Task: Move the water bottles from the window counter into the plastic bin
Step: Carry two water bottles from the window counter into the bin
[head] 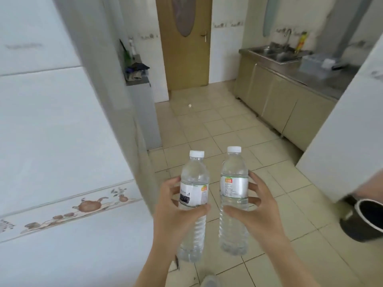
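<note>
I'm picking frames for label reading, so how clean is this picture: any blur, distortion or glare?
Head view: wide-angle bending bows the tiled wall and fridge edge; the far sink counter is soft and smeared, likely motion blur; the two bottles, left bottle in the left hand and right bottle in the right hand, are sharper, yet label text stays unreadable; light is even, no harsh glare.

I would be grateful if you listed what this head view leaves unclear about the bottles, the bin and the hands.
- Clear plastic bin on the far counter: blurred and small, contents unreadable.
- Window counter: outside the frame.
- Left bottle and right bottle: label print too small to read.
- Left hand and right hand: palms hidden behind the bottles.
</note>
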A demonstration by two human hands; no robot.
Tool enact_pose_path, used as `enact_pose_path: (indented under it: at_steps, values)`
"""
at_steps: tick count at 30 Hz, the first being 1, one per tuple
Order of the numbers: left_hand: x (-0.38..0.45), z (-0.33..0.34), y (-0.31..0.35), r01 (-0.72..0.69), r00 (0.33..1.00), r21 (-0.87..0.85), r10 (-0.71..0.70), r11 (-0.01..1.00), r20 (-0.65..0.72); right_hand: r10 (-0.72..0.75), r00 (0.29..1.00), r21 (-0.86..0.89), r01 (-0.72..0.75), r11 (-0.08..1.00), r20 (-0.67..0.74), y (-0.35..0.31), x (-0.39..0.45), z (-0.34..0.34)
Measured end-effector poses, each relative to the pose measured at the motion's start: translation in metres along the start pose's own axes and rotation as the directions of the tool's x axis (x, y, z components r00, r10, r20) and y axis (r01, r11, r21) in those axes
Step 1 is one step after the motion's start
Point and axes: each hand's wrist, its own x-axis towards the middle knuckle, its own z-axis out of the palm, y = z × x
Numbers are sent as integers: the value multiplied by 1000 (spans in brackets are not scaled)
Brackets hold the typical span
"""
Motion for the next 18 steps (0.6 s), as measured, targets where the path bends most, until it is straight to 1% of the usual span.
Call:
enact_pose_path:
  at_steps: [5,11,14,18]
  values:
    - [77,60,20,-24,993,-19,26,1000,112,8,988,-40,-14,999,-156,3,69,-31]
    - [157,126,43,-79,967,-8,79,997,243,4,952,-65,-25,998,-305,7,142,-61]
    - [188,156,52,-90,953,-10,89,996,289,8,937,-65,-33,997,-349,7,173,-76]
    - [227,199,61,-96,941,-4,93,995,327,13,928,-56,-37,998,-373,11,220,-98]
